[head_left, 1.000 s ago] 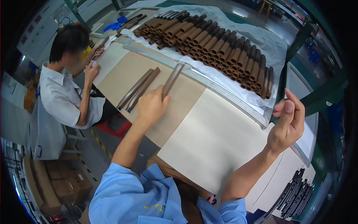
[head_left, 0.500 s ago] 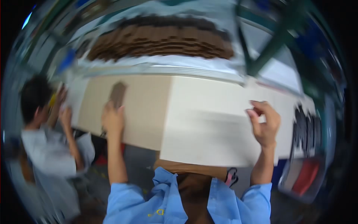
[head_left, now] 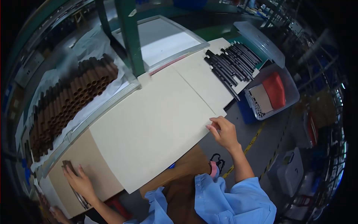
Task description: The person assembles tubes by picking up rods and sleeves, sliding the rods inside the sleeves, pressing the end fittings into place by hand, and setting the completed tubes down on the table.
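Observation:
My left hand lies at the lower left with fingers stretched and thumb apart. It rests over some dark slender tubes on the tan board; the hand partly hides them. My right hand hovers near the front right edge of the white board. Its fingers are bent, and a gap shows between thumb and forefinger with nothing visible in it.
Brown tubes are stacked on white sheeting at the left. Several black rods lie at the table's far right, beside a clear plastic bin holding a red item. A green post rises behind the board. Another person's hand shows lower left.
The view has swung to the right, bringing the black rods and bin further in. My left hand, previously upright around a brown piece, now lies with fingers spread. My right hand stays bent.

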A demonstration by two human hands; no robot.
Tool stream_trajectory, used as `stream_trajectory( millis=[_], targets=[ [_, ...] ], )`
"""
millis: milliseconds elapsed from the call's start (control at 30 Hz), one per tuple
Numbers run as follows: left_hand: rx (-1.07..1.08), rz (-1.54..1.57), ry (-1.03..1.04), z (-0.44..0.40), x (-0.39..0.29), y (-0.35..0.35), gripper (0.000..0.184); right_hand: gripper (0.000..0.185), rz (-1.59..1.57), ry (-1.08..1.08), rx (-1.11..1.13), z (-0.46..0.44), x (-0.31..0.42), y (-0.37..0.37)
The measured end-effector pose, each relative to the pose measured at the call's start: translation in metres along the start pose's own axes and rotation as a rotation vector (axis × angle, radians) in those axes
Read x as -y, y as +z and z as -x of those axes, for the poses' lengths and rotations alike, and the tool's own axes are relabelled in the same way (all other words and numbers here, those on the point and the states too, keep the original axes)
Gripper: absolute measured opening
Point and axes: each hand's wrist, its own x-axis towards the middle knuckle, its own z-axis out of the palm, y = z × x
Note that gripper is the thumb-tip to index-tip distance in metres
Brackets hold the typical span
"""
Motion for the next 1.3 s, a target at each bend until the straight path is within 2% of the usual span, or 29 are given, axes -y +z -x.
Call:
stream_trajectory(
  millis=[167,233,300,367,467,633,700,800,867,1000,1100,1133,1233,1300],
  targets=[
    [0.202,0.376,0.157,0.001,-0.077,-0.005,0.050,0.028,0.090,0.022,-0.140,-0.037,-0.051,-0.028],
    [0.284,0.410,0.218,0.003,-0.104,-0.008,0.048,0.031,0.233,-0.015,-0.251,-0.059,-0.092,-0.039],
    [0.326,0.461,0.276,0.007,-0.129,-0.008,0.047,0.037,0.252,0.080,-0.311,-0.088,-0.119,-0.056],
    [0.336,0.521,0.338,0.010,-0.152,-0.008,0.046,0.047,0.283,0.082,-0.366,-0.118,-0.161,-0.069],
    [0.468,0.699,0.461,0.014,-0.201,-0.006,0.045,0.059,0.418,0.122,-0.343,-0.164,-0.194,-0.083],
    [0.403,0.818,0.934,0.041,-0.346,0.004,0.037,0.072,0.568,0.129,-0.209,-0.234,-0.248,-0.092],
    [0.485,0.860,1.111,0.058,-0.418,0.009,0.044,0.078,0.602,0.221,-0.188,-0.250,-0.268,-0.088],
    [0.399,0.961,1.360,0.098,-0.511,0.017,0.065,0.078,0.610,0.313,-0.123,-0.252,-0.289,-0.077],
    [0.466,0.942,1.478,0.118,-0.553,0.006,0.068,0.077,0.578,0.336,-0.070,-0.252,-0.285,-0.076],
    [0.408,0.858,1.442,0.148,-0.594,0.023,0.060,0.072,0.591,0.300,-0.069,-0.250,-0.288,-0.072],
    [0.293,0.758,1.438,0.142,-0.597,0.043,0.054,0.068,0.607,0.269,-0.053,-0.248,-0.280,-0.076],
    [0.328,0.824,1.405,0.140,-0.593,0.045,0.052,0.068,0.600,0.261,-0.031,-0.247,-0.278,-0.077],
    [0.369,0.882,1.339,0.134,-0.588,0.039,0.055,0.070,0.580,0.245,-0.042,-0.248,-0.281,-0.079],
    [0.380,0.855,1.276,0.126,-0.591,0.036,0.066,0.073,0.587,0.244,-0.104,-0.251,-0.287,-0.081]
  ],
)
